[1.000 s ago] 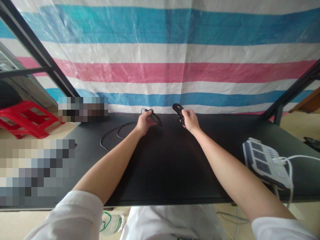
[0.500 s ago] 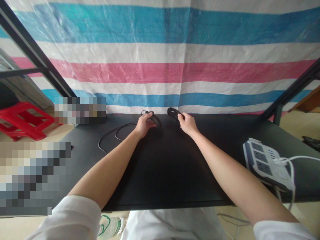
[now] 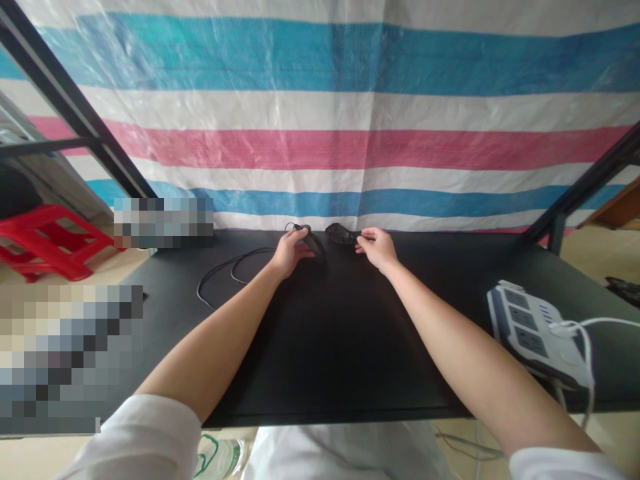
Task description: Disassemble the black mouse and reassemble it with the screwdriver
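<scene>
On our table [image 3: 320, 347]: cable [image 3: 245, 253], left; power strip [image 3: 543, 333], right; near the rear edge, first device [image 3: 314, 245] in our left hand [image 3: 289, 253], second device [image 3: 340, 233] by our right hand [image 3: 378, 249]. Behind: sheet [image 3: 320, 150].

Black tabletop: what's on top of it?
White power strip at right, thin black cable at left. A dark object is in the left hand, a second dark object by the right hand. Anything beneath the forearms or pixelated patches is hidden.

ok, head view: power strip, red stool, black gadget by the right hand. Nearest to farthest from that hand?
1. Black gadget, just left of the right hand.
2. Power strip, right side.
3. Red stool, far left, past the table.
</scene>
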`<state>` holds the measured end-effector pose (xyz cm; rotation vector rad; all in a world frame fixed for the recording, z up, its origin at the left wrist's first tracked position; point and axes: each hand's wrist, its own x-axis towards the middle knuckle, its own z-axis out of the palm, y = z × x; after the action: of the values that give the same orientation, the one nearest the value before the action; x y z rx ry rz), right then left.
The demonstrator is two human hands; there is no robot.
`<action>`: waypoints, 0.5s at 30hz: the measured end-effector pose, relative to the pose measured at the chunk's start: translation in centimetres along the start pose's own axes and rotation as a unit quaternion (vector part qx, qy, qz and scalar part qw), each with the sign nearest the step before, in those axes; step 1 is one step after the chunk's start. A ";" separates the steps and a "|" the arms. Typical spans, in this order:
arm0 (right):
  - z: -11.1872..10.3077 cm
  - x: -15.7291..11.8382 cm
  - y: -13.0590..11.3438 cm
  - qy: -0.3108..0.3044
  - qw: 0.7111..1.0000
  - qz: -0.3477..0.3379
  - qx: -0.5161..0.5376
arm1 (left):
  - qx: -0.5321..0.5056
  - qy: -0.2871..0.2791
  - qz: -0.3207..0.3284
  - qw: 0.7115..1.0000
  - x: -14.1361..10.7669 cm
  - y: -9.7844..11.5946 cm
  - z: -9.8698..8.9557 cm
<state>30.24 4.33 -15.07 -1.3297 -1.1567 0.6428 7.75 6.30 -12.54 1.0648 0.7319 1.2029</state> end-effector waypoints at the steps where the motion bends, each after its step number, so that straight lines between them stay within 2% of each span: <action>1: 0.0 0.0 0.0 0.000 1.000 -0.002 -0.005 | -0.005 -0.002 0.003 1.000 -0.1 0.0 0.0; 6: -0.3 -0.3 -0.6 -0.004 0.995 -0.054 -0.082 | -0.027 0.001 0.003 1.000 -0.5 0.4 0.1; 11: -0.2 -0.8 -1.3 0.008 0.989 -0.110 -0.098 | -0.020 -0.008 0.001 1.000 -0.7 0.6 0.1; 15: -0.9 -0.9 -1.9 0.042 0.975 -0.150 -0.157 | -0.012 -0.013 0.000 1.000 -0.6 0.7 0.0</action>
<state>30.26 2.84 -13.38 -1.3910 -1.3940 0.1867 7.36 5.70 -11.91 1.0595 0.6960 1.1920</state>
